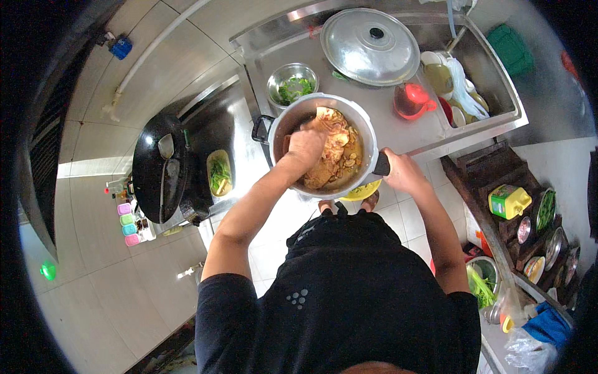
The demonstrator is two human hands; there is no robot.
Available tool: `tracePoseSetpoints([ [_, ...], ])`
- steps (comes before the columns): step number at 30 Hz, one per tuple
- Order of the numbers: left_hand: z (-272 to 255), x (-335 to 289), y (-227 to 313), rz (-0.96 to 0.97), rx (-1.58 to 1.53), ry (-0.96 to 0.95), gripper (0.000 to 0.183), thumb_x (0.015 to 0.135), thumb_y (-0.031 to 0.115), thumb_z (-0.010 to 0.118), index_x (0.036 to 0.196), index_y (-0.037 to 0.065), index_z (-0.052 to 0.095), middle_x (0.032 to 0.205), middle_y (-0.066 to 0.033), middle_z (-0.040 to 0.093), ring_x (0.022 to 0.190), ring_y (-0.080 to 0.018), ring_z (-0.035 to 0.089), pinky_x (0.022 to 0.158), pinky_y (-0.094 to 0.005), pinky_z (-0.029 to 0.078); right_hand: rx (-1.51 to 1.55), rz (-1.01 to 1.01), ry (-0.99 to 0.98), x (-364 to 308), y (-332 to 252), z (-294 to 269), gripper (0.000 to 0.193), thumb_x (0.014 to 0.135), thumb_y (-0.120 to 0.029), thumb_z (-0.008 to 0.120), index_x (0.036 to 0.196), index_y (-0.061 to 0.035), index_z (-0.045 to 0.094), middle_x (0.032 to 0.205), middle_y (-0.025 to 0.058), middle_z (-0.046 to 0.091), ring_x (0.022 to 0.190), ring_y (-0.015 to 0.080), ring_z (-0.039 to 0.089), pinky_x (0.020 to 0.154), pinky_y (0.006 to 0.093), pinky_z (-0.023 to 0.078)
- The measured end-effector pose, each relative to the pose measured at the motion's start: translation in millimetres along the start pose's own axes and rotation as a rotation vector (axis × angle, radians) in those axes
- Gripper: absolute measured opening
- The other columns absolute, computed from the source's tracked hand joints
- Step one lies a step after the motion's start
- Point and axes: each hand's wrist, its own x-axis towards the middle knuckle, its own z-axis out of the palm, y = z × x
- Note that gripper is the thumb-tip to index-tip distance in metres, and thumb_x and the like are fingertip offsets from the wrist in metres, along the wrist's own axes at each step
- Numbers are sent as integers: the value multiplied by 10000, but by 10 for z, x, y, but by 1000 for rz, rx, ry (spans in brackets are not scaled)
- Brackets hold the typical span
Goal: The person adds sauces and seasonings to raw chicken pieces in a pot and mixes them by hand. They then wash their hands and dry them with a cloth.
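Observation:
A deep metal pot [363, 119] is in front of me, tilted so its inside shows, its far rim by the counter's front edge. Inside lie a large browned piece of meat [336, 138] in sauce and pale slices [352, 156]. My left hand [307, 147] reaches into the pot, fingers curled against the meat; their tips are partly hidden. My right hand [403, 171] is closed around the pot's black handle [382, 164]. A second black handle [262, 128] sticks out on the pot's left, untouched. Just beyond the pot stands a steel bowl [271, 81] with green leaves.
On the steel counter [374, 100] lie a large domed lid [367, 53] and a red jug [414, 101]. Dishes fill the sink [495, 78]. A wok [149, 187] with a ladle stands left, by a tray of greens [219, 173]. Right, a wooden rack [483, 165] holds plates and a yellow jug [509, 201].

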Motion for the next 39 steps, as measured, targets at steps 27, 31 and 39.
tracePoseSetpoints([
  [27,257,240,22,246,-302,216,751,690,254,802,1335,76,461,1235,-236,524,1141,-368,558,974,-453,451,-164,57,-49,-77,-115,47,450,712,-60,607,1144,-42,481,812,251,653,804,435,653,689,528,512],
  [31,434,295,226,209,-207,-46,537,835,260,634,1340,345,474,1440,-216,319,1224,-457,462,927,-577,449,-170,43,-51,-81,-106,42,479,713,-60,605,1172,-37,471,809,251,655,793,435,653,688,527,512],
  [39,305,652,-25,194,-195,114,491,923,532,458,1264,179,472,1025,-211,666,931,-354,668,808,-467,518,-132,25,-11,-105,-88,65,427,722,-84,618,1126,-59,481,786,229,655,779,430,650,670,527,510],
])
